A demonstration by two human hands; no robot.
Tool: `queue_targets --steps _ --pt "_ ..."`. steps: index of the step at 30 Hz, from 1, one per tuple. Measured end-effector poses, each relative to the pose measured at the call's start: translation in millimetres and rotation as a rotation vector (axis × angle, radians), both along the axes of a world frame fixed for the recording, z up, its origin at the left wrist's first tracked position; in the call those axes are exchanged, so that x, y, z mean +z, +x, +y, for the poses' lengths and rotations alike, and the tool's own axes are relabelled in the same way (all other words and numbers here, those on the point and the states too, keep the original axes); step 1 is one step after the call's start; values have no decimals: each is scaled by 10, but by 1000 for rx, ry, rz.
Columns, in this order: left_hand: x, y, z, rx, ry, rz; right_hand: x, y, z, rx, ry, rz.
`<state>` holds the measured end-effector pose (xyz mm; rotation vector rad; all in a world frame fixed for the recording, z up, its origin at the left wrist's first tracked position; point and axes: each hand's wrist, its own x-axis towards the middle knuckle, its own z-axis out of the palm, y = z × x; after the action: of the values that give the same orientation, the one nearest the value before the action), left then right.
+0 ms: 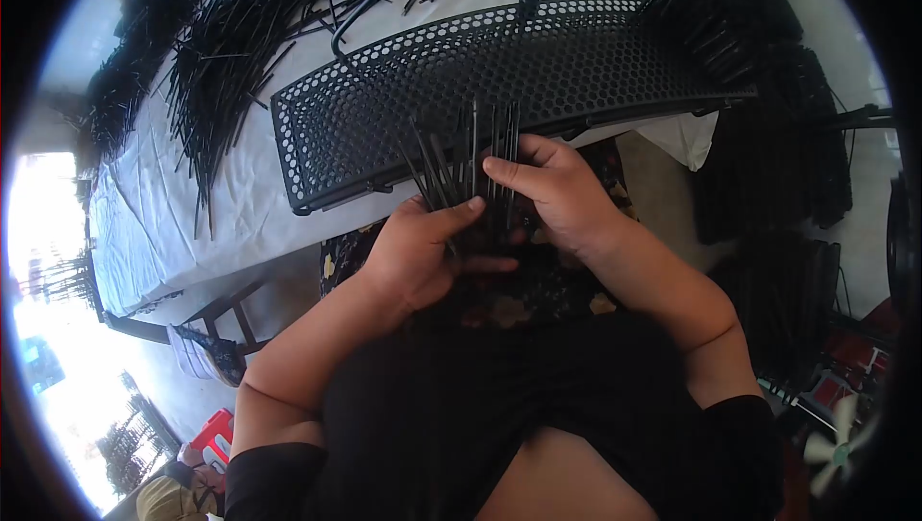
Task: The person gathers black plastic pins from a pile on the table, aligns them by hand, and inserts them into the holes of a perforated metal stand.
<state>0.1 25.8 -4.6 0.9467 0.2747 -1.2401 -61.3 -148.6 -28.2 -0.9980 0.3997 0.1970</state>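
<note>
Thin black sticks stand fanned out between my hands, above my lap. My left hand grips one bunch of black sticks, its thumb pressed along them and a lower finger stretched out to the right. Opposite it, my right hand pinches a second bunch of black sticks between thumb and fingers. The two bunches are close together, and their lower ends are lost against the dark clothing. Just beyond the stick tips lies a black perforated mesh tray, which neither hand visibly touches.
A large heap of black sticks covers the left of the white-covered table. Dark bundles are stacked at the right. A small fan stands low at the right, and a red container low at the left.
</note>
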Motion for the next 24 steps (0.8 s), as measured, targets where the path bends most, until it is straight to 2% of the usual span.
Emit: queue_targets --steps 1,3,9,16,21,24 --pt "6 13 13 9 -12 1 -13 8 19 9 -12 1" --pt "9 25 42 -20 -51 91 -67 24 77 -48 146 63" --pt "-43 22 74 -8 -73 85 1 36 123 -134 165 69" --pt "-84 35 91 -58 -79 56 -52 73 118 -85 170 106" --pt "-82 5 37 -81 50 -121 -7 118 93 -19 87 122" --pt "-102 -29 46 -124 61 -174 46 137 116 -87 105 102"
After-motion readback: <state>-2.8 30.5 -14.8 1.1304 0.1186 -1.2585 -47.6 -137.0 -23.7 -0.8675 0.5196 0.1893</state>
